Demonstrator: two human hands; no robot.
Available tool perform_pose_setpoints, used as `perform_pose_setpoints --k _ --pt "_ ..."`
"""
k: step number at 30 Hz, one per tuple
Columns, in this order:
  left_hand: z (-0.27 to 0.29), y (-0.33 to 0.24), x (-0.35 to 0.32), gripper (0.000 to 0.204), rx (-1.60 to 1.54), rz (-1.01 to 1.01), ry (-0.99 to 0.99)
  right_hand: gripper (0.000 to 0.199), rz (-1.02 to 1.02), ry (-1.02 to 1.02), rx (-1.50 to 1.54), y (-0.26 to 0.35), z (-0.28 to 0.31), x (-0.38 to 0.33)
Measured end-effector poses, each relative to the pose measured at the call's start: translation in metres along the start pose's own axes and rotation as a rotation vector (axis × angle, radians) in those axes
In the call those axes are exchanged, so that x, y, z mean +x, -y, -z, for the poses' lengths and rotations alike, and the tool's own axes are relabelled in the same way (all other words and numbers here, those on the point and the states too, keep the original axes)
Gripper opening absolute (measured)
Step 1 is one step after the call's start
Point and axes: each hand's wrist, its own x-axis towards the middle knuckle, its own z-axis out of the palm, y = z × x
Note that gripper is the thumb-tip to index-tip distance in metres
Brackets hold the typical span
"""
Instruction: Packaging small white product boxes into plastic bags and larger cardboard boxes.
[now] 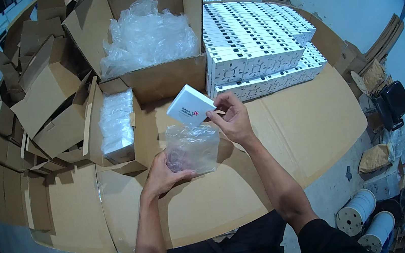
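Many white boxes (258,42), cardboard-covered table (306,133), concrete floor (333,186)

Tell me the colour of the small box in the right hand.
White, with a small red mark: the small box, held by the right hand, shows best in the head view.

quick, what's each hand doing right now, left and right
Left hand: closed on the clear plastic bag, holding it up.
Right hand: pinching the small white box just above the bag.
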Motion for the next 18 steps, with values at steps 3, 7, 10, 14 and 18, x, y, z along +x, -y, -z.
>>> perform_pose_setpoints --k 3,7,10,14,18 --pt "0.002 -0.003 -0.002 0.068 0.013 -0.003 0.010 0.025 0.046 0.002 0.039 0.005 0.001 0.003" --pt "0.005 0.003 -0.001 0.068 0.023 0.000 0.022 0.022 0.018 -0.092 0.205 0.022 -0.006 0.002" --pt "0.005 0.005 -0.001 0.068 0.006 0.045 0.013 0.023 -0.001 -0.074 0.242 0.019 -0.003 0.000" --pt "0.005 0.004 0.001 0.067 0.042 0.007 0.020 0.022 -0.031 -0.047 0.207 0.010 0.007 -0.002" --pt "0.004 0.008 0.002 0.070 -0.032 -0.015 -0.007 0.022 -0.119 0.001 0.203 0.010 0.012 -0.003"
